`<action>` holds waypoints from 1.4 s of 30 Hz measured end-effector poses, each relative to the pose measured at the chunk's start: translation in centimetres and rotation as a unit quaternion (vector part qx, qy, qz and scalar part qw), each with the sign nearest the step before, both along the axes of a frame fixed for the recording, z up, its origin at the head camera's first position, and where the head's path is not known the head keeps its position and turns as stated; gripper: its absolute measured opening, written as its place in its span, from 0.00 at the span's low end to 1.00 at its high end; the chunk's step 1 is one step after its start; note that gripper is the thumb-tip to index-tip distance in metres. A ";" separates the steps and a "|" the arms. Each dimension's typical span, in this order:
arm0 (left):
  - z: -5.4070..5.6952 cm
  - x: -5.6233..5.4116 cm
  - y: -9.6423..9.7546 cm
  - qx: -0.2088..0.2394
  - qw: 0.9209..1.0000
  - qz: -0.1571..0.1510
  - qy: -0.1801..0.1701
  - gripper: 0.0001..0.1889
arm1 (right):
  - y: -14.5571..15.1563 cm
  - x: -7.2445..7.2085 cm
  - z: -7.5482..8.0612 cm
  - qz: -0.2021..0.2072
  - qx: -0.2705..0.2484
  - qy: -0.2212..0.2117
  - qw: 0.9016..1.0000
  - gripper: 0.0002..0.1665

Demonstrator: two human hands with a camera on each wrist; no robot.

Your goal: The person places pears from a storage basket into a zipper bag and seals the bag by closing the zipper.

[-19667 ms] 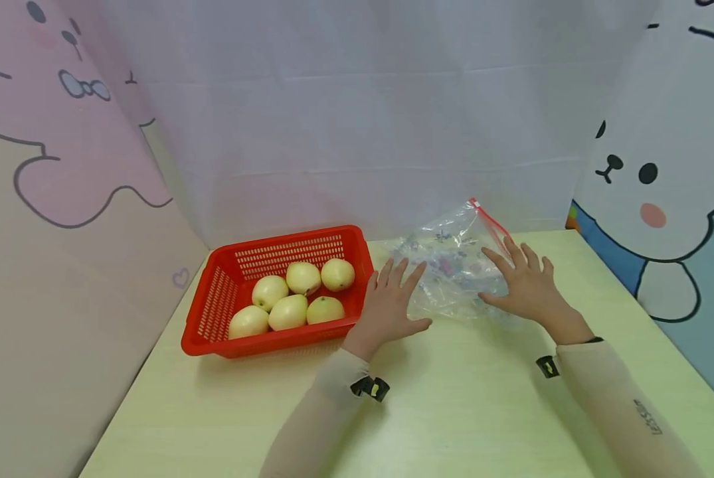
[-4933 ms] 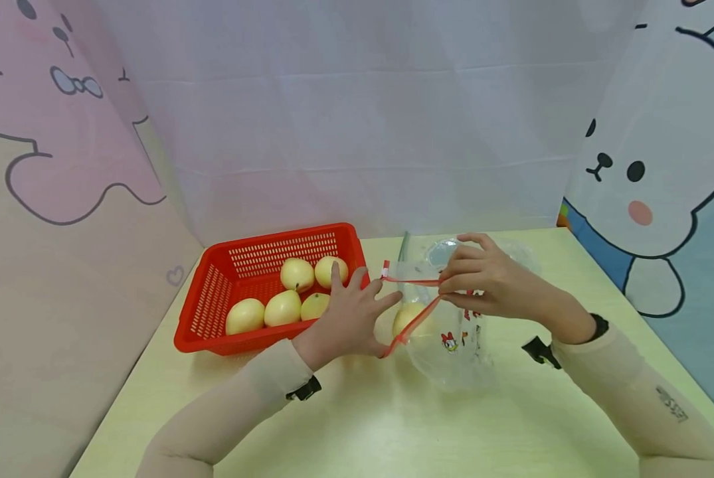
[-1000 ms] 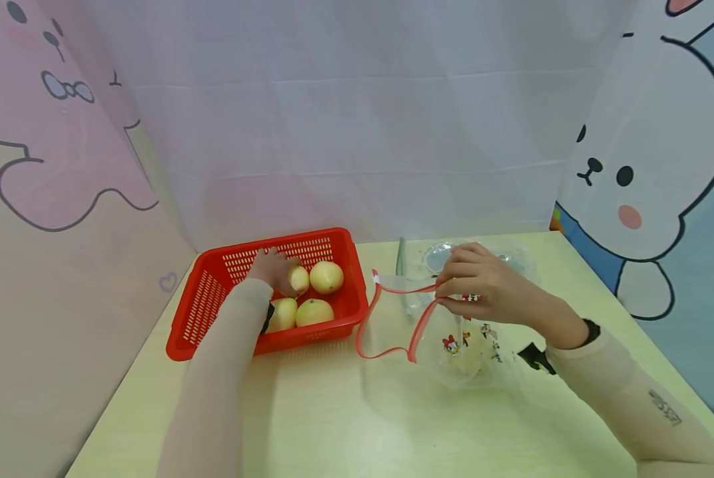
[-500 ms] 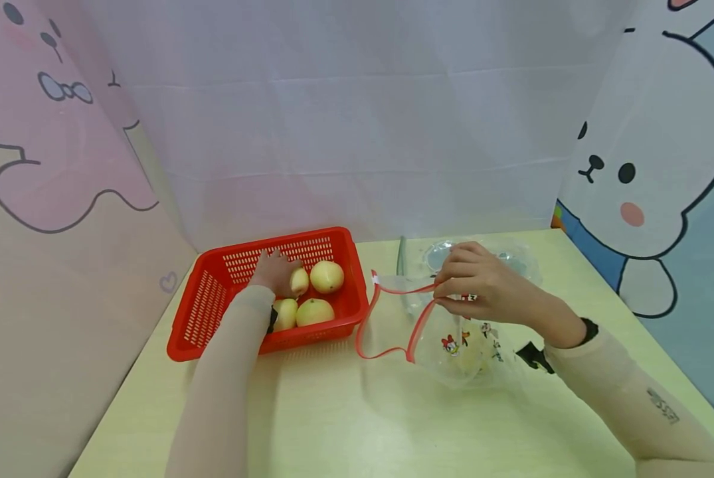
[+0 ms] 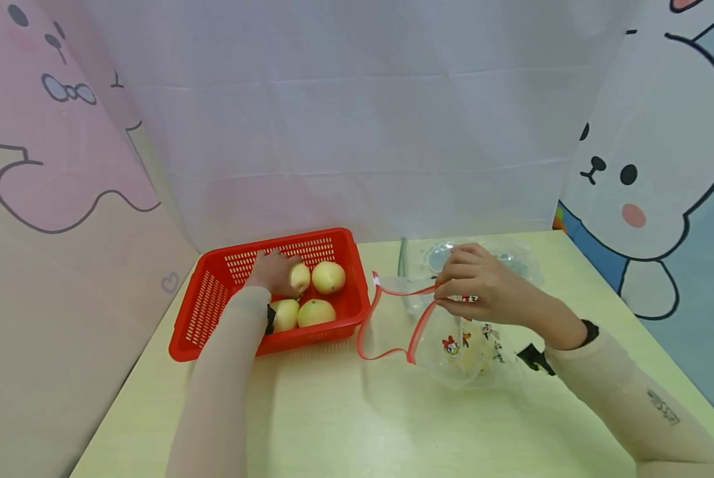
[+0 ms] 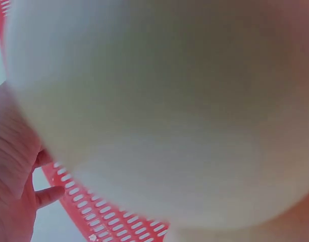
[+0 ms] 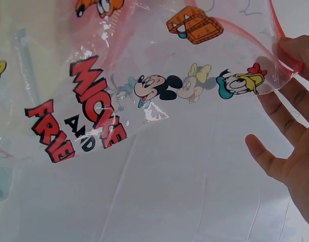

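In the head view my left hand point(image 5: 271, 272) reaches into a red basket point(image 5: 180, 345) and lies against a pale yellow pear point(image 5: 299, 279). My forearm and the fruit hide its grip. Blurred and very near the left wrist camera, a pear point(image 6: 159, 111) covers most of the view; part of the left hand point(image 6: 15, 166) shows at the left edge. My right hand point(image 5: 482, 285) pinches the rim of a clear zip bag point(image 5: 452, 332) with a red seal and cartoon prints, its mouth gaping toward the basket. Pale fruit shows faintly inside. The right wrist view shows fingers point(image 7: 296, 108) at the bag's corner.
More pears, one point(image 5: 329, 277) at the basket's right and one point(image 5: 317, 312) at its front, lie near my left hand. Behind the zip bag lies another clear plastic bag point(image 5: 440, 255) with a greenish edge strip. Printed cloth walls point(image 5: 357, 146) enclose the pale table point(image 5: 345, 425).
Since the earliest frame, the zip bag's mouth has opened and a pear has gone from basket into bag. My left hand has moved from the bag's mouth to the basket, barely moving this last second.
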State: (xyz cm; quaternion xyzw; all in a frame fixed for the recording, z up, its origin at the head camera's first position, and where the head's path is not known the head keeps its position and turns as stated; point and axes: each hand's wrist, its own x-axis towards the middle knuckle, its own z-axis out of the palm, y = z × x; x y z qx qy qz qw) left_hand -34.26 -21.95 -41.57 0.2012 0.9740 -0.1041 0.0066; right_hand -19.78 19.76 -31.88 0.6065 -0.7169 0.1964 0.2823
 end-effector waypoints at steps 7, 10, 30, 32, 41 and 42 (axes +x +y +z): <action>2.1 0.4 0.0 0.028 0.999 0.013 0.014 0.43 | 0.0 -0.1 -0.3 0.009 -0.011 0.015 1.000 0.21; 3.3 1.2 0.2 0.052 0.998 0.018 0.018 0.43 | 0.0 -0.1 -0.3 0.009 -0.011 0.014 1.000 0.21; 8.0 5.8 2.0 0.155 0.976 -0.083 0.125 0.41 | 0.1 0.1 -0.1 0.002 -0.015 0.010 1.000 0.23; 8.1 6.5 2.5 0.162 0.973 -0.100 0.133 0.41 | 0.1 0.1 -0.1 0.004 -0.017 0.010 1.000 0.22; 7.9 9.5 4.4 0.186 0.951 -0.168 0.180 0.42 | 0.2 0.0 -0.3 0.011 -0.023 0.015 1.000 0.18; 7.8 9.8 4.6 0.191 0.947 -0.176 0.188 0.42 | 0.2 -0.1 -0.3 0.010 -0.024 0.017 1.000 0.18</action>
